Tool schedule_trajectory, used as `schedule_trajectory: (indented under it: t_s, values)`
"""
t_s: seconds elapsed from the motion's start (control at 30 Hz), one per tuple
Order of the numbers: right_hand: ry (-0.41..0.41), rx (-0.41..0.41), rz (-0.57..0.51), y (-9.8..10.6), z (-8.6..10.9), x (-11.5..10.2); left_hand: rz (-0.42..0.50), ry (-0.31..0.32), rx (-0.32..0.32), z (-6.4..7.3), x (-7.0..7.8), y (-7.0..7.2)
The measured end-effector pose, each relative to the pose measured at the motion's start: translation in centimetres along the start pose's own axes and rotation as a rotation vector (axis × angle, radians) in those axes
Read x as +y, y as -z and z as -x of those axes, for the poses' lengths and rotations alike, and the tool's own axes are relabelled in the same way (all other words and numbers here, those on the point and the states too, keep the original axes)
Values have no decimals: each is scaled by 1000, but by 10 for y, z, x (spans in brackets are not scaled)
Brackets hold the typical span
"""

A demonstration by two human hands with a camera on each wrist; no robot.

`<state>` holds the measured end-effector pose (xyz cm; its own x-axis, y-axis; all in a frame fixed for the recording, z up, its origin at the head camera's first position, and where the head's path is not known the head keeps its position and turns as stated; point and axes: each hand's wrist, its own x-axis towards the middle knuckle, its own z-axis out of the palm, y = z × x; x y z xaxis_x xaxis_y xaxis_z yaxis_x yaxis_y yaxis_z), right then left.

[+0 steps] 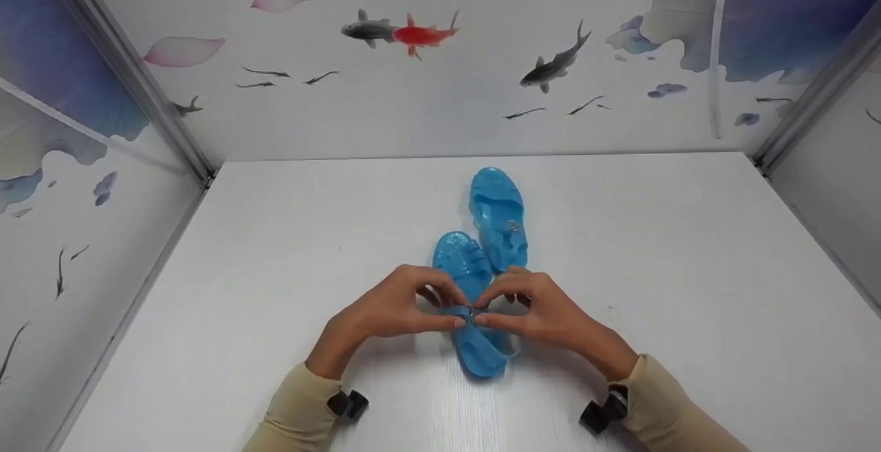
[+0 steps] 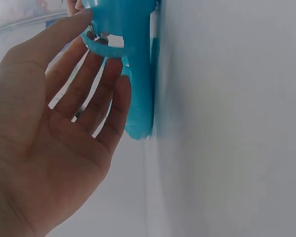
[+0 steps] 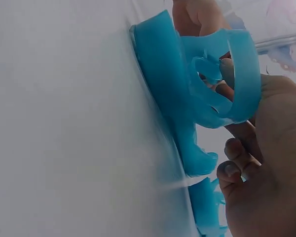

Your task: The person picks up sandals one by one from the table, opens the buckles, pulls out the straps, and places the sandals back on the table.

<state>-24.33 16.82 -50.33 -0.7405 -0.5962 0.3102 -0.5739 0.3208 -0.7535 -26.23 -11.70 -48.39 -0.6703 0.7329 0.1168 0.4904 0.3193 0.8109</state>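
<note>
A blue jelly sandal lies on the white table, its toe pointing away from me. Thumb and forefinger of my left hand pinch its ankle strap near a small metal buckle. From the other side, my right hand pinches the strap at the same spot, fingertips almost meeting the left ones. The right wrist view shows the heel strap looping up beside the right hand. In the left wrist view, the other left fingers spread loosely below a strap. Fingertips partly hide the buckle.
A second blue sandal lies just beyond the first, slightly to the right, with a small metal buckle on its strap. Printed panels with fish stand along the back and both sides of the table.
</note>
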Motion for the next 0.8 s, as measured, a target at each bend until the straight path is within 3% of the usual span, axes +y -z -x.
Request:
schedule_trajectory:
  t_s: [0.17, 0.37, 0.6, 0.8]
  values:
    - [-76, -64, 43, 4, -1, -9, 15, -21, 3, 0, 2, 0]
    - [-72, -74, 77, 3, -3, -13, 48, -19, 10, 0, 4, -2]
    - [-128, -127, -11, 0, -2, -11, 76, -13, 2, -1, 4, -2]
    - [-110, -97, -27, 0, -3, -13, 93, -11, 1, -1, 3, -3]
